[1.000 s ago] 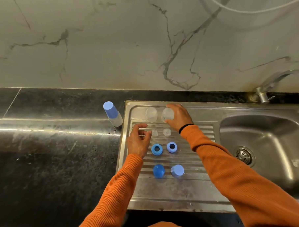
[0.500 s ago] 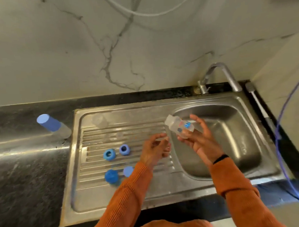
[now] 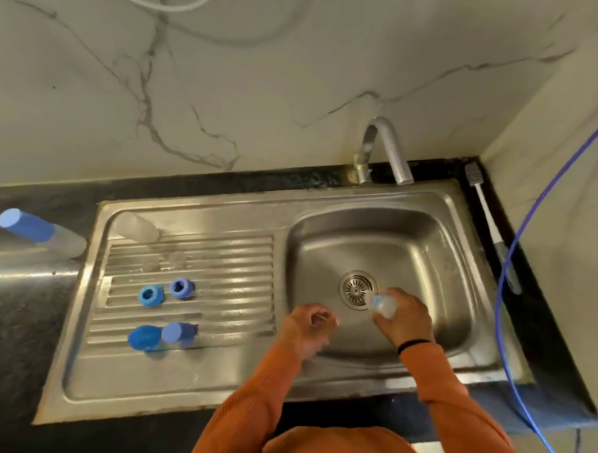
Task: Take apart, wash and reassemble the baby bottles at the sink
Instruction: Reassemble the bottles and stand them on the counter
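My right hand [image 3: 403,321] grips a clear bottle body [image 3: 383,305] low over the sink basin [image 3: 411,242], right beside the drain [image 3: 356,287]. My left hand [image 3: 307,327] hovers at the basin's left rim with fingers curled; nothing shows in them. On the drainboard [image 3: 224,274] lie another clear bottle body [image 3: 136,227], two faint clear nipples [image 3: 148,264] [image 3: 179,259], two blue collar rings [image 3: 150,296] [image 3: 182,288] and two blue caps [image 3: 144,337] [image 3: 177,332]. One assembled bottle with a blue cap [image 3: 41,232] stands on the dark counter at the left.
The faucet [image 3: 386,147] arches over the basin's back edge; no water is running. A long-handled brush [image 3: 489,225] lies on the counter strip to the right of the sink, and a blue hose [image 3: 513,261] hangs along the right wall.
My right hand lifted a clear bottle body off the drainboard and carried it right, then down into the basin. My left hand followed to the basin's left rim. My view swung right.
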Demonstrator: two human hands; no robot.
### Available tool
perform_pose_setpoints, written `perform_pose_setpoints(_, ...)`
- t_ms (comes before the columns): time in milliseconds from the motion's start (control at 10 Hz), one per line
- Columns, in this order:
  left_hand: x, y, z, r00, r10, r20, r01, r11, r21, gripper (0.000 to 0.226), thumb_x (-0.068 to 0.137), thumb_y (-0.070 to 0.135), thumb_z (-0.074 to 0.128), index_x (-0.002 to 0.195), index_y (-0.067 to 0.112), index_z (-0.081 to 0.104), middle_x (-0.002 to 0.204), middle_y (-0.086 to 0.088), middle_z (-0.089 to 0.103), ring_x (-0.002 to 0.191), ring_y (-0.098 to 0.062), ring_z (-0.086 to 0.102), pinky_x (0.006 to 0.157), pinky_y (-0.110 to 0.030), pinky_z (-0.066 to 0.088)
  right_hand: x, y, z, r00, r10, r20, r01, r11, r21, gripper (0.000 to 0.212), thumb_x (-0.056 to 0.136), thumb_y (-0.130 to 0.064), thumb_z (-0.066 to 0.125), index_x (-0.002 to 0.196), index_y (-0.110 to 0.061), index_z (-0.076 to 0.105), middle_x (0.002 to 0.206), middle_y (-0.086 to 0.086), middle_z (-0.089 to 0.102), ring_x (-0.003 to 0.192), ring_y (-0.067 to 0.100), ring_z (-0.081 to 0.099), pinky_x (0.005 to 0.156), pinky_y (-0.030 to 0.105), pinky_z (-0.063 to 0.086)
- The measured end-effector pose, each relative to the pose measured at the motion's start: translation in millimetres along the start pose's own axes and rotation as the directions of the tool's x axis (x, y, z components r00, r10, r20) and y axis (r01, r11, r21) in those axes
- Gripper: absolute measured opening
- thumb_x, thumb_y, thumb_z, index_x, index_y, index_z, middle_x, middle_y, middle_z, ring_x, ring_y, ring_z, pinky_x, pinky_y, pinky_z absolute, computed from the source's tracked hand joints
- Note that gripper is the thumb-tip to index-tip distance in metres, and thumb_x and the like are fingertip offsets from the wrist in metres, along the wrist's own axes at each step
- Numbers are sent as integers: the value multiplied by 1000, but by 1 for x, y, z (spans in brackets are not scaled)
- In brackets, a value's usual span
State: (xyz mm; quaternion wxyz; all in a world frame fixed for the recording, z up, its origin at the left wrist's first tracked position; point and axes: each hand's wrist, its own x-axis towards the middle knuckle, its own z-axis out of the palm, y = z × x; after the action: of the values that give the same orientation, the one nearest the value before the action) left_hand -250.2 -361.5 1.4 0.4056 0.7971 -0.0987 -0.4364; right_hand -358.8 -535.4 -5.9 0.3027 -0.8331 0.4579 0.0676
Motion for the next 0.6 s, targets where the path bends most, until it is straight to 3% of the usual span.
perform_pose_setpoints(100,2,10,11,999,-46,18,47,992,-120,17,99,19,68,110,5,70,89,-11,72,68,-18,67,60,-27,57,3,-5,-33,989,-31,142,-64,785,616,53,72,-30,94,119,-21,72,112,10,75,99,30,74,85,43,63)
perform_pose_setpoints(200,0,17,22,999,-43,31,47,984,-170,15,101,13,64,113,4,67,86,-13,69,61,-16,63,55,-23,55,6,-6,-63,904,-285,319,-228,312,922,64,70,-32,96,125,-13,70,119,21,74,96,39,76,77,39,64)
perform_pose_setpoints(300,0,19,29,998,-55,37,62,978,-197,19,100,12,65,116,2,67,90,-16,68,65,-21,64,58,-25,57,23,5,-59,848,-264,460,-357,356,864,51,84,-24,84,129,-8,67,127,24,69,101,38,75,85,41,63)
perform_pose_setpoints(400,-6,17,30,995,-75,60,89,961,-261,21,101,12,65,118,-2,65,85,-15,66,62,-19,63,58,-24,57,23,12,-25,975,22,220,-5,997,-75,40,88,-31,81,121,-12,70,122,21,69,109,40,67,93,41,55)
perform_pose_setpoints(500,-11,15,27,995,-86,41,94,946,-309,12,101,12,65,110,5,65,79,-11,64,56,-13,61,57,-22,56,14,8,-18,991,-115,-66,115,993,-11,38,81,-46,84,107,-22,71,107,11,75,98,37,69,83,36,51)
perform_pose_setpoints(600,-12,13,22,996,-93,17,92,911,-403,16,105,21,61,100,5,63,74,-12,64,52,-9,61,55,-20,54,16,6,-29,989,-145,-14,136,888,439,46,72,-38,94,111,-27,72,107,3,76,98,28,73,86,35,56)
